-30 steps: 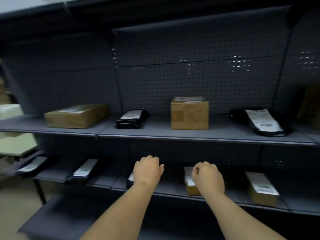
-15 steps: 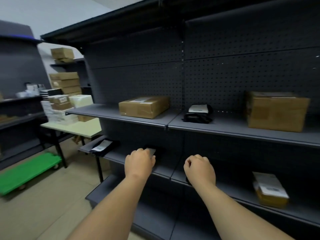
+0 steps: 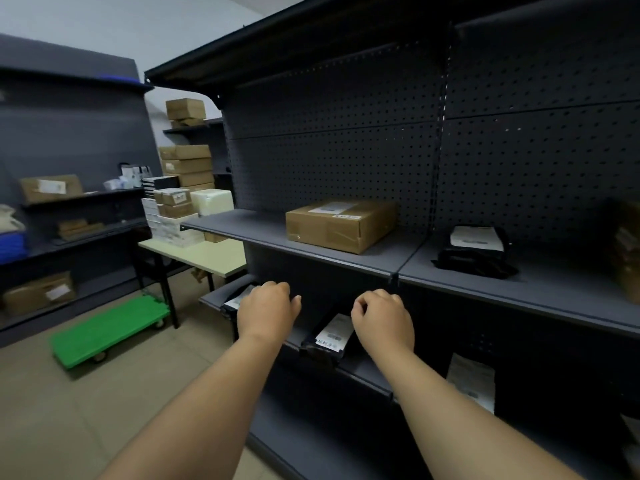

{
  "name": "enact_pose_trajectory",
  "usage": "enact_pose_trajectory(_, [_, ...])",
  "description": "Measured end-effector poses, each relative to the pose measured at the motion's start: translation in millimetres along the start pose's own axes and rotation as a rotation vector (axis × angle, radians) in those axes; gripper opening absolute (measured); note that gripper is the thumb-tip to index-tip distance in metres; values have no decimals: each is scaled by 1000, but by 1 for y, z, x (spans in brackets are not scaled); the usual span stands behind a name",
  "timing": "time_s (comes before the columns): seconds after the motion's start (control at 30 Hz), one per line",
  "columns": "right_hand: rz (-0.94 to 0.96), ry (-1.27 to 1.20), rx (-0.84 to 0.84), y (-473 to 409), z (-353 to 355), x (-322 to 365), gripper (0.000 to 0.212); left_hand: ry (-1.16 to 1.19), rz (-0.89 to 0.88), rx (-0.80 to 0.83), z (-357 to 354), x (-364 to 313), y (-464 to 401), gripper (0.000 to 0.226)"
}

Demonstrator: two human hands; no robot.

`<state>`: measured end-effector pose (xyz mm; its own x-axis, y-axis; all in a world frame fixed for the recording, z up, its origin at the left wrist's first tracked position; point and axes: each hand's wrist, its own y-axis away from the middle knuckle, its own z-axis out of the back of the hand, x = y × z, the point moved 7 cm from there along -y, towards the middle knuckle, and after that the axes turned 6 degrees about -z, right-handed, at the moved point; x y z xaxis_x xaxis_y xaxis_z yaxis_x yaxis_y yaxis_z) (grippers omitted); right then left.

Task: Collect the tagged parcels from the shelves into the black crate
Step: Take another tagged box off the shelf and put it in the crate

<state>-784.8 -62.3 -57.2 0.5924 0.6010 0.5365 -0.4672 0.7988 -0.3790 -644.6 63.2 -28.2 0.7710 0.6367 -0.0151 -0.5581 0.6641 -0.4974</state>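
Note:
A dark shelving unit holds labelled parcels. On the upper shelf lie a flat cardboard box and a black bag parcel with a white label. On the lower shelf lie a black bag parcel with a white label, another black parcel partly behind my left hand, and a white-labelled parcel to the right. My left hand and my right hand hover in front of the lower shelf with fingers loosely curled, holding nothing. No black crate is in view.
A green flat trolley stands on the floor at left. A pale table with stacked boxes sits beside the shelf end. Another dark shelving unit with cardboard boxes lines the left wall.
The view has swung left along the shelves, bringing the table, trolley and left wall shelves into sight. Both hands stay out in front, loosely curled and empty.

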Motion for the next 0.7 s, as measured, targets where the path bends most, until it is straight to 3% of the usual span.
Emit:
enact_pose_trajectory(0.23, [-9,-33,-58,-94,-20,6,25,-10,-22,-39,-18,8,-102,28])
enact_pose_trajectory(0.7, [49,173,-171,-214,-15,-12,28,-20,-43,-101,-49,-8,-240,29])
